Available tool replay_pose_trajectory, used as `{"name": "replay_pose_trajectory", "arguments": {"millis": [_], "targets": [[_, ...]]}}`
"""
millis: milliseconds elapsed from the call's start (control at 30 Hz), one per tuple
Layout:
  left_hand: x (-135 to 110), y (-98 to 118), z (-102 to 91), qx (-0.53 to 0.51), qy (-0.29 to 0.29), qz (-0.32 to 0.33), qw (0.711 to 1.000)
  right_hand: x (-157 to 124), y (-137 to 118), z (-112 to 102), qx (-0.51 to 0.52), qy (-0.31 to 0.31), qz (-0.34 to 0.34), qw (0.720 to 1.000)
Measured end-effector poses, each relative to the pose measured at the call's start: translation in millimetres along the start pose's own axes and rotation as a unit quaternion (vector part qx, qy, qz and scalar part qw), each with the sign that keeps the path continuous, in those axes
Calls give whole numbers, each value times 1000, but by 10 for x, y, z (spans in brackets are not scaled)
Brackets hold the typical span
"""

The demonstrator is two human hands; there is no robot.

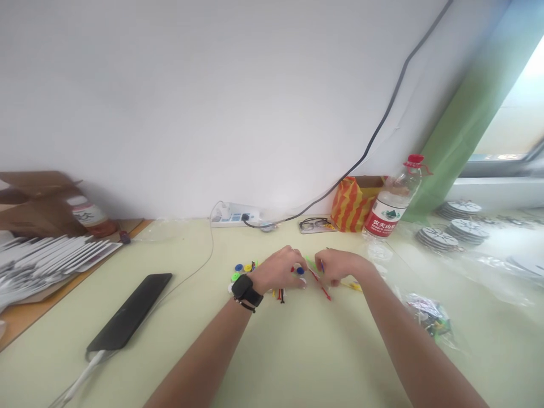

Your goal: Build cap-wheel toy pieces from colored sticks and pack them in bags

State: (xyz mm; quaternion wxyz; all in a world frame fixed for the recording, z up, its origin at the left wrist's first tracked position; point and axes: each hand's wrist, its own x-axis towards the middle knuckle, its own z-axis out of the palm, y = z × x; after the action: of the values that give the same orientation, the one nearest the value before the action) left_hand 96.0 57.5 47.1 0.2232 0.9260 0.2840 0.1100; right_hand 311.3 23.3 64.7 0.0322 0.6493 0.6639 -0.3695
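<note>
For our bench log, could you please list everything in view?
table: one, pale green, under everything
small discs: several, blue, yellow, green, centre
thin sticks: few, red and green, right of discs
flat device: one, black, left
water bottle: one, clear, red cap, back right
bag: one, orange striped, by water bottle
glasses: one pair, dark, back centre
power strip: one, white, at wall
round stacks: several, grey, far right
white sheets: fanned pile, far left
left hand: one, watch at wrist, by discs
right hand: one, at sticks

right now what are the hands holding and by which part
The right hand pinches a thin stick near its upper end. The left hand touches small coloured discs; whether it grips one is too small to tell.
</note>
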Motion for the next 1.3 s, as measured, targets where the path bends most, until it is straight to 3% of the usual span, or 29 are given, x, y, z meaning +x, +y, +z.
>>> {"name": "replay_pose_trajectory", "arguments": {"millis": [233,500,700,800,1000,1100,1200,1300], "targets": [[-3,-103,1,10,-5,-36,999,170,-5,120,15,21,-13,1000],[-92,-136,-198,28,-28,-57,998,97,24,26,29,56,-53,997],[-94,-203,-200,34,-38,-53,997,118,34,76,71,17,-44,996],[-89,-204,-175,36,-36,-54,997,165,-11,121,63,60,-57,995],[-162,-184,-317,10,0,-78,997,-28,183,-128,22,112,-53,992],[-218,-174,-434,3,21,-92,996,-195,402,-276,-38,55,27,997],[-246,-164,-493,-4,30,-100,995,-253,528,-302,-23,-20,125,992],[-246,-141,-502,-10,38,-98,994,-227,535,-266,4,-39,125,991]]}}
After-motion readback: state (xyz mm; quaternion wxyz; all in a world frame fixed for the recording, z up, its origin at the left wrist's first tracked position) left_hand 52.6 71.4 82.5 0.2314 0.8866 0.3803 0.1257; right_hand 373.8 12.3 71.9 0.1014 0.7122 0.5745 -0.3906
